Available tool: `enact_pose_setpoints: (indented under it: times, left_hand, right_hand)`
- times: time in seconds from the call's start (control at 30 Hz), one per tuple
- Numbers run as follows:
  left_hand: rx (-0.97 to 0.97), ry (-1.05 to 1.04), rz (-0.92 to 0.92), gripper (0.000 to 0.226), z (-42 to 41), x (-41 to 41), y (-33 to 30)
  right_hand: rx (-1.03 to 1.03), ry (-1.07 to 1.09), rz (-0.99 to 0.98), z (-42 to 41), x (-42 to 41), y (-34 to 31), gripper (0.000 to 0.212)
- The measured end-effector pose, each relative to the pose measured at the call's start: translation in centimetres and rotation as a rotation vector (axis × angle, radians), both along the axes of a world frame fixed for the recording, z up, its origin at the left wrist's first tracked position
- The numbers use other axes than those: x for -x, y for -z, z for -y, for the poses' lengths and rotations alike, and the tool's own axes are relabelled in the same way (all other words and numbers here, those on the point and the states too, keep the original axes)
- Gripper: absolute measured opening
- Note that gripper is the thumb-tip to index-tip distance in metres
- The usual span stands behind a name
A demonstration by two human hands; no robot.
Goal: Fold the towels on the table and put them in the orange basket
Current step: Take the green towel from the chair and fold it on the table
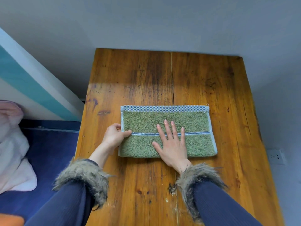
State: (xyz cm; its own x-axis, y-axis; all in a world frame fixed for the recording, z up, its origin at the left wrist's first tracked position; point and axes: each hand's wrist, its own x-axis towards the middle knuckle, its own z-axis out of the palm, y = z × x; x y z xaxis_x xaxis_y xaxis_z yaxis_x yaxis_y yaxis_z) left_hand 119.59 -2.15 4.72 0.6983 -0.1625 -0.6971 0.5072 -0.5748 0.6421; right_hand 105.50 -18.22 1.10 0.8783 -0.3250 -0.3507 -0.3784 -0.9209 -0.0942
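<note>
Towel (143,123), green with a checked blue border, lies folded flat on the wooden table (211,88). Right hand (172,144) rests on it — palm down, fingers straight and spread. Left hand (114,136) pinches the towel's left edge between thumb and curled fingers. An orange patch (11,220) shows at lower left — too little to identify, contents hidden. Pink cloth (13,144) lies on the blue surface (53,152).
</note>
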Motion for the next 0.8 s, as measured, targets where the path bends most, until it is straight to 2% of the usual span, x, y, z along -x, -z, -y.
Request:
enact_pose_setpoints:
  times: [0.17, 0.3, 0.47, 0.57, 0.7, 0.8]
  left_hand:
    - [0.202, -0.013, -0.158, 0.018, -1.1, -0.2, -0.9]
    - [0.256, -0.004, -0.239, 0.028, -1.9, -0.3, -1.8]
    - [0.262, -0.050, -0.178, 0.030, -0.4, 0.0, -3.6]
    - [0.253, -0.053, -0.124, 0.025, 1.0, 0.5, -4.9]
    - [0.189, -0.046, -0.027, 0.019, 4.0, 1.6, -6.7]
    - [0.146, -0.049, -0.013, 0.018, 7.3, 2.8, -7.8]
  right_hand:
    - [0.027, 0.006, 0.016, -0.2, 0.1, 0.6, 0.064]
    - [0.026, 0.002, 0.025, -0.2, 0.1, 0.7, 0.064]
    - [-0.045, -0.007, 0.016, 0.0, -0.1, 0.3, 0.063]
    - [-0.237, -0.006, 0.045, 1.1, -0.2, -0.8, 0.060]
    - [-0.540, 0.158, 0.262, 4.5, 1.8, -3.6, 0.047]
    - [-0.501, 0.289, 0.412, 7.6, 4.6, -5.3, 0.034]
